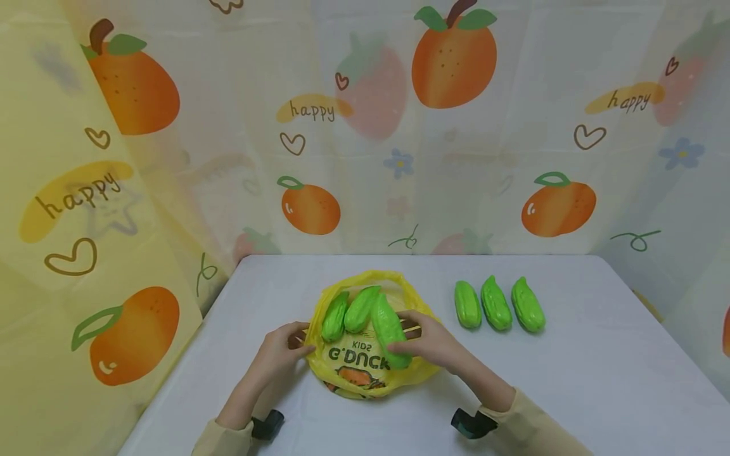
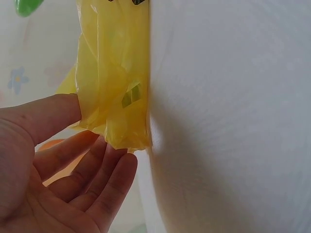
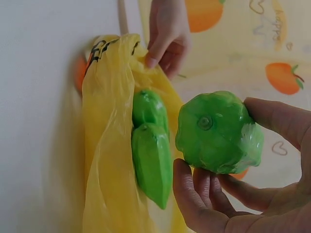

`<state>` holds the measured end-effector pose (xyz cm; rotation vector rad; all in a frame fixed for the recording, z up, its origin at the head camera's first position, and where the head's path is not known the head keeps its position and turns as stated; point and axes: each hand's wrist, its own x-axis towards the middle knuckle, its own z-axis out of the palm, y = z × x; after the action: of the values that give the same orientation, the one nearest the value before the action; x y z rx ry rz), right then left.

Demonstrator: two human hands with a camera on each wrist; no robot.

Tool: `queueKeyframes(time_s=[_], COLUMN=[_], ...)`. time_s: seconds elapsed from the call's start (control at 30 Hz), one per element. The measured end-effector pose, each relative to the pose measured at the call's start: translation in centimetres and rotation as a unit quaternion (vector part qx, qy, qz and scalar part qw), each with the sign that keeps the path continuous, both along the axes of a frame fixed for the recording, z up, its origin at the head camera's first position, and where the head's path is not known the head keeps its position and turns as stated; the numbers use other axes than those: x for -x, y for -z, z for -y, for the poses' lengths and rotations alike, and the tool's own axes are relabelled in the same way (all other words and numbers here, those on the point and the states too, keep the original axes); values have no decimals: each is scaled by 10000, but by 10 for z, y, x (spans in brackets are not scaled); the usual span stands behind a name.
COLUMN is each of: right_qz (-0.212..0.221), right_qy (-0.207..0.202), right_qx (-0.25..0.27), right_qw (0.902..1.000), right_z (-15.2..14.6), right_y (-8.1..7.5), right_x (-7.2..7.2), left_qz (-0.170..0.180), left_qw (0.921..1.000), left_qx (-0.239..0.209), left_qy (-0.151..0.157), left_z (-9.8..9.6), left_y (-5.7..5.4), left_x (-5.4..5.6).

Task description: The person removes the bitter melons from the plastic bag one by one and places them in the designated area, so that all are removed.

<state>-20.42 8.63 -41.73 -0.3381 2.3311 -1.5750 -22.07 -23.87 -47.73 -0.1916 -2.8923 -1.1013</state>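
Note:
A yellow plastic bag (image 1: 371, 380) with duck-brand lettering lies on the white table, its mouth spread wide. My left hand (image 1: 283, 345) holds the bag's left rim; in the left wrist view the thumb (image 2: 56, 114) lies against the yellow plastic and the fingers sit behind it. Over the bag's right half, my right hand (image 1: 428, 340) grips a glossy green ridged gourd (image 1: 389, 326) between thumb and fingers. Its round stem end (image 3: 214, 131) faces the right wrist camera. Inside the bag rest two more green gourds, one at left (image 1: 335, 316) and one beside it (image 1: 361, 310).
Right of the bag, three green gourds stand in a row on the table: the left one (image 1: 468, 304), the middle one (image 1: 496, 304) and the right one (image 1: 528, 305). A fruit-printed cloth (image 1: 365, 158) hangs behind the table and along its sides.

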Motion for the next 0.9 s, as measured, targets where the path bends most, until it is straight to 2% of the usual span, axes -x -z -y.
queueKeyframes(time_s=[0.57,0.9], right_qz=[-37,40], right_qy=[96,340], right_qx=[-114,-311], right_qw=[9999,9989], right_z=[-23,-37], right_y=[3,0], right_x=[2,2], left_qz=[-1,45], left_qw=[10000,10000], left_qx=[62,35], left_qy=[-5,-33], left_z=[0,0], left_y=[1,1], left_x=[1,-1])
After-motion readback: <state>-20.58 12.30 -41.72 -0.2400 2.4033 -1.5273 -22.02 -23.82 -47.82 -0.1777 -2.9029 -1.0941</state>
